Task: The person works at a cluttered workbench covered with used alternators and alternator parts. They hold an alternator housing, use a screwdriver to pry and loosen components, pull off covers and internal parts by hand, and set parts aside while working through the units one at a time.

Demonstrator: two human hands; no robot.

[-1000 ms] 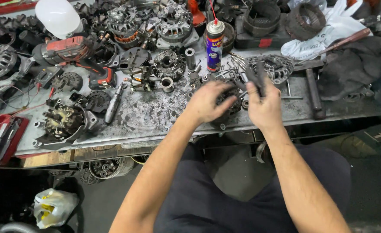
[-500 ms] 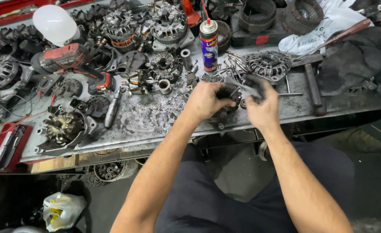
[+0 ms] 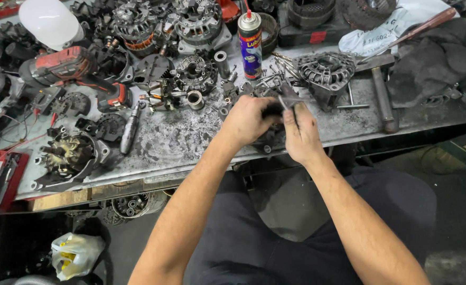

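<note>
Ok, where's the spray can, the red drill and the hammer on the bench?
spray can point(image 3: 250, 45), head view, on the middle of its body.
red drill point(image 3: 66, 63), head view, on its red motor housing.
hammer point(image 3: 383, 97), head view, on its handle.

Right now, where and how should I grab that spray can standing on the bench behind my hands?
Take the spray can around the middle of its round body, coming from the front. It stands upright, its side toward you looks open, and the narrow red nozzle on top would probably give a poor hold. Loose metal parts crowd its right side.
</note>
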